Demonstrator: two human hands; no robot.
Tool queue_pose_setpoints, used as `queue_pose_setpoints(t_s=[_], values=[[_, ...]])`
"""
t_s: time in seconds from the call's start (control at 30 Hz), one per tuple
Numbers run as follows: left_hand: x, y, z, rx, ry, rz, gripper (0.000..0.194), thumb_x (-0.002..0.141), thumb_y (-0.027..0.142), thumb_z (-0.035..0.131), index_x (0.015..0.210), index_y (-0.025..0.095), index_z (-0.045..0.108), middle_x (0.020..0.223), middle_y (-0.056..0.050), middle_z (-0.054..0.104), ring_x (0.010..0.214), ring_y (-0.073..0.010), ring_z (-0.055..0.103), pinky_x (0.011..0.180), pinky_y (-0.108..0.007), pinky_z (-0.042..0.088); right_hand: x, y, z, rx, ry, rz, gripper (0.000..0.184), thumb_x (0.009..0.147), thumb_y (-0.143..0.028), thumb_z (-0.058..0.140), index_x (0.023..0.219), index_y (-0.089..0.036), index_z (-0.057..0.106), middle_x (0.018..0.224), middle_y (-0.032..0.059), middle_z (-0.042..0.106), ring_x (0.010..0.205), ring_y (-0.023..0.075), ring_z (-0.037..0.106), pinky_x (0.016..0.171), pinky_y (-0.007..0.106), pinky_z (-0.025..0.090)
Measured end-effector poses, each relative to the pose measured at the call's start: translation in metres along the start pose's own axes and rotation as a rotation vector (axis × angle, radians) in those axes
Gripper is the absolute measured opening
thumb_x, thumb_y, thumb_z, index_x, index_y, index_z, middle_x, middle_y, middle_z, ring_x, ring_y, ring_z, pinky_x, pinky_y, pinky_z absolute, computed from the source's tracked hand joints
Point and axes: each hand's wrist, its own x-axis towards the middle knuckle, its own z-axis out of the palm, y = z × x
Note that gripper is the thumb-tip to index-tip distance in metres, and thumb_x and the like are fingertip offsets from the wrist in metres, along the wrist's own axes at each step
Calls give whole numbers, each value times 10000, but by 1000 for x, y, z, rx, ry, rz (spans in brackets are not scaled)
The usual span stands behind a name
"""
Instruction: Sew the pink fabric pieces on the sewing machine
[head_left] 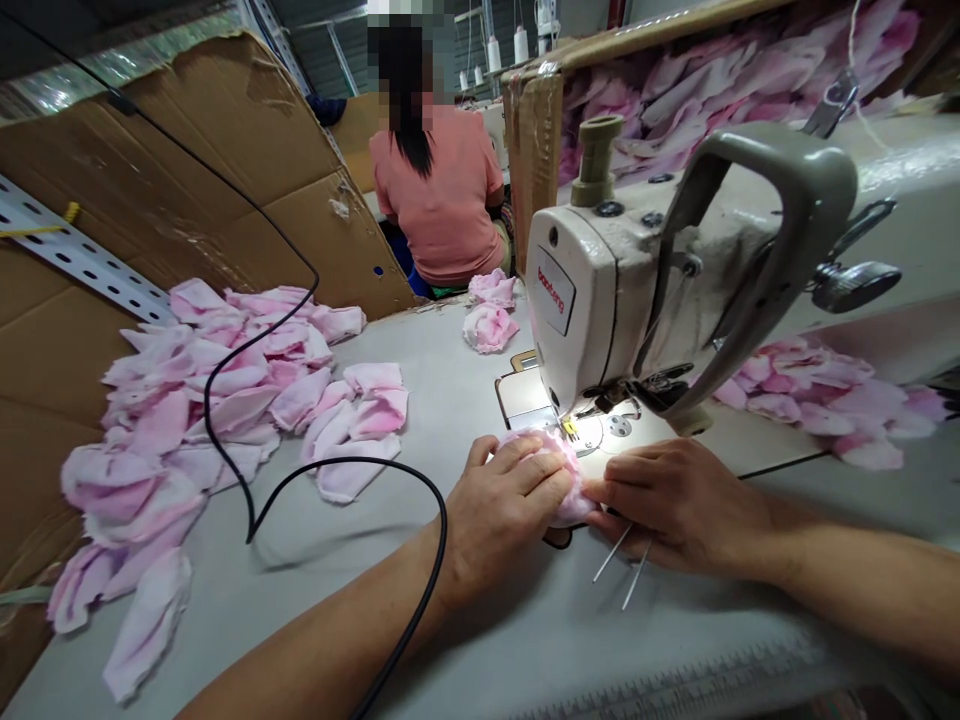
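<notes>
Along the left and back, tall creased brown cardboard panels (225,150), with a white perforated metal bar (82,240) slanting across. Below, a smooth pale-grey tabletop (337,620), ruler markings along its near edge. At right rear, a taped brown cardboard box (531,165). Behind, white thread cones (520,45) and dark ribbed metal sheeting (319,50). Dim surroundings; bright white light at table centre.

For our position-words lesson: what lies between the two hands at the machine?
The head view shows pink fabric between the left hand and the right hand.

head: worn on head | faces forward and down | table (450,620) near, seated person (442,190) farther off | single view
</notes>
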Motion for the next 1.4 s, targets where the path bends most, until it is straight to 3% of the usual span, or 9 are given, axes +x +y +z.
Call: queue_pose_setpoints(t_s=[0.4,0.7,0.97,1.2,1.4], values=[[0,0,-2,-16,-16,-2,239,1036,300,397,1132,194,589,1198,-12,653,1236,-202,506,932,-365,315,-1,1,1,10,-7,18,330,1015,-269,399,837,-169,659,668,-6,516,560,127,409,558,317,201],[1,-1,-6,31,-8,72,247,1034,199,371,1135,167,594,1185,-27,651,1238,-182,508,992,-335,339,1,1,-1,3,-48,23,351,1017,-260,388,798,-165,645,654,0,525,556,120,428,556,310,196],[4,2,-10,30,-3,75,211,1023,201,420,1092,183,618,1112,-21,672,1194,-165,538,962,-315,368,1,1,-2,-7,-24,6,347,1011,-253,381,787,-165,631,657,1,513,567,122,427,557,306,202],[3,0,-8,5,7,75,255,1035,189,365,1086,156,613,1117,-30,671,1189,-162,537,965,-317,368,1,2,-1,-1,-14,5,318,1006,-250,398,849,-167,662,653,-3,514,558,125,419,548,309,200],[2,1,-9,3,-7,67,246,1030,199,383,1092,161,619,1136,-30,664,1199,-166,534,975,-321,374,2,1,-2,0,-36,14,345,1004,-245,392,768,-167,631,652,-2,512,565,126,427,555,314,203]])
